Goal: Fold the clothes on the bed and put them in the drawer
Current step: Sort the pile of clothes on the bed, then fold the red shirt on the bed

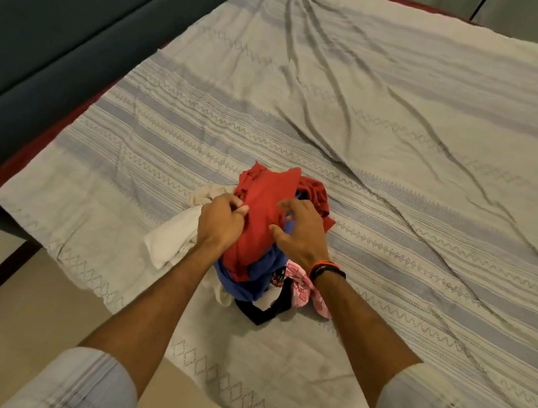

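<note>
To the left of my left hand [220, 223] a crumpled cream cotton garment [170, 242] spills out of the heap onto the striped grey bedspread [408, 137]. My left hand grips a bunched edge of the soft red cotton shirt [260, 216], fingers curled tight round the fabric. That red shirt sits on top of the pile, between my two hands, with a blue garment [258, 280] tangled beneath it. My right hand [299, 234] hovers just beside the red cloth, fingers spread and loosely bent, holding nothing as far as I can tell. Below my right wrist lie a black strap-like piece [261, 313] and a pink patterned cloth [301, 286].

I judge the step is lifting one piece free to fold. To do it well, I should pinch a second edge with my right hand, draw the shirt up clear of the blue one, then spread it flat on the open bedspread beyond my hands. No drawer is in view.
</note>
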The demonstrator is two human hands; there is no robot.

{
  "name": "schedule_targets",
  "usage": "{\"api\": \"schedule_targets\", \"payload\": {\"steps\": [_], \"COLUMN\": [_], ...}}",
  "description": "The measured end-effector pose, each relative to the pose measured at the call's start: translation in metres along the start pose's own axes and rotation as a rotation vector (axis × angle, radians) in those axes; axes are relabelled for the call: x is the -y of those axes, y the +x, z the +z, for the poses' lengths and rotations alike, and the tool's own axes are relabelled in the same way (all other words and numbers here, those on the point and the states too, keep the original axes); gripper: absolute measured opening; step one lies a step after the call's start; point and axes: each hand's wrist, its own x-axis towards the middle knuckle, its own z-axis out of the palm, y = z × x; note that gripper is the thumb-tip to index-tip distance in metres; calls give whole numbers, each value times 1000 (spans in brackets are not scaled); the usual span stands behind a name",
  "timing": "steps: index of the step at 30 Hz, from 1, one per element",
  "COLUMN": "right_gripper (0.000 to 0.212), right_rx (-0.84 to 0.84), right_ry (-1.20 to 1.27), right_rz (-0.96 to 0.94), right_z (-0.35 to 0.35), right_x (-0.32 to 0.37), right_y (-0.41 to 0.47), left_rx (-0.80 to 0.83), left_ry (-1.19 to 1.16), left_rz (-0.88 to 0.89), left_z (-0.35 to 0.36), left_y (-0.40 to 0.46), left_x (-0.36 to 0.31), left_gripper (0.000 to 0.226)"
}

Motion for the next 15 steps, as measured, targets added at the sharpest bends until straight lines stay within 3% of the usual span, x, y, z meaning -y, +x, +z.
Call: {"api": "schedule_targets", "payload": {"steps": [4,8,12,15], "right_gripper": [62,67,27,13], "right_rx": [74,56,-141,-292], "right_ry": [3,190,162,112], "right_rz": [-161,-246,-248,-195], "right_z": [-13,-39,-73,-104], "right_x": [30,66,99,122], "right_y": [12,25,32,32], "left_rx": [10,165,196,209], "left_ry": [-370,-597,-540,-490], "left_rz": [101,220,337,338], "left_z": [-23,-56,-81,-96], "left_y": [0,1,-5,-8], "left_x": [-38,-86,-119,-122], "left_gripper": [10,9,20,37]}}
